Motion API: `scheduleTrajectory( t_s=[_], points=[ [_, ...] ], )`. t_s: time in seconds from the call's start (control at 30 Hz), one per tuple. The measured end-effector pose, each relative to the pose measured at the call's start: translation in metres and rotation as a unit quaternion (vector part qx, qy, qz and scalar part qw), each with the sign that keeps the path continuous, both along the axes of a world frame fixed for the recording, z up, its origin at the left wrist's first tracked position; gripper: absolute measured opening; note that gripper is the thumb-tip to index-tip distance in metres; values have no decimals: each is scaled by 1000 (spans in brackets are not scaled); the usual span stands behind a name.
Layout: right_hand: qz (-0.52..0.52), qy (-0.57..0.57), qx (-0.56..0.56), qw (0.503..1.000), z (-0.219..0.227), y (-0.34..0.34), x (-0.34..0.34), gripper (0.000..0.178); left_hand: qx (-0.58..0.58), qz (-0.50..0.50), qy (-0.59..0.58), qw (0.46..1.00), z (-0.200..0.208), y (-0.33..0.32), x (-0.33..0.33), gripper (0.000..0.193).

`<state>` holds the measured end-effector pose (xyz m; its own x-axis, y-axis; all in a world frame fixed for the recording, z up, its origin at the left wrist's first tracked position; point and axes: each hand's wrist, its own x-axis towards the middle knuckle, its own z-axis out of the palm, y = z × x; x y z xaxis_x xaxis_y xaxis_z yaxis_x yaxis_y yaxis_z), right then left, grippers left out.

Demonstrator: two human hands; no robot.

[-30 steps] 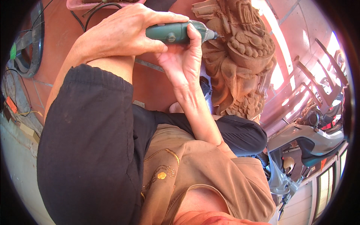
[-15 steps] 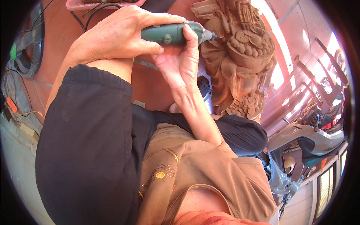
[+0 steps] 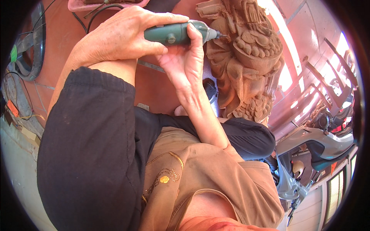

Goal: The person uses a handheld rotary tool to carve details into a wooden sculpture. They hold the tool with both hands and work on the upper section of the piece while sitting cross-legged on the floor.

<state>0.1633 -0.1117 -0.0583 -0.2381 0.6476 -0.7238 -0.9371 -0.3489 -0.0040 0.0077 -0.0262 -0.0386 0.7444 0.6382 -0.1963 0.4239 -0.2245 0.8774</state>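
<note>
A green rotary tool (image 3: pixel 163 35) lies level between my two hands, its grey nose and thin bit pointing right at a brown carved figure (image 3: pixel 246 82). My left hand (image 3: pixel 125 32) wraps over the tool's body from the left, fingers along its top and thumb beneath. From below, my right hand (image 3: pixel 185 63) closes on the front part, its thumb up against the casing. The bit's tip is at the carving's near side, by a rounded, beaded section; whether it touches cannot be made out. Dust coats the carving's folds and knobbly clusters.
My bent knee in black trousers (image 3: pixel 92 146) rises under the left forearm. A pink tub (image 3: pixel 135 4) and a black cable (image 3: pixel 90 19) lie beyond it on red floor tiles. Far left stands a dark wheel (image 3: pixel 36 50); at right, a grey motorbike (image 3: pixel 320 142).
The tool and both hands have shifted very slightly left and up, with the grip unchanged. The carving looks nearly the same.
</note>
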Motion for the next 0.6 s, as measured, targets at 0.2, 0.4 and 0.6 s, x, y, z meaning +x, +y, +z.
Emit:
scheduleTrajectory(
  t_s=[0.2, 0.4, 0.6],
  points=[
    [5, -7, 12, 1000, 0, 2, 0, 36, 16, 5, -1, 1000, 2, 0, -2, 74],
    [-6, -6, 10, 1000, 2, 4, 2, 37, -46, -8, 22, 999, 16, 9, 8, 73],
    [1, 23, 13, 1000, -1, 2, -3, 38, 23, -6, 16, 1000, 5, 2, -2, 73]
  ],
)
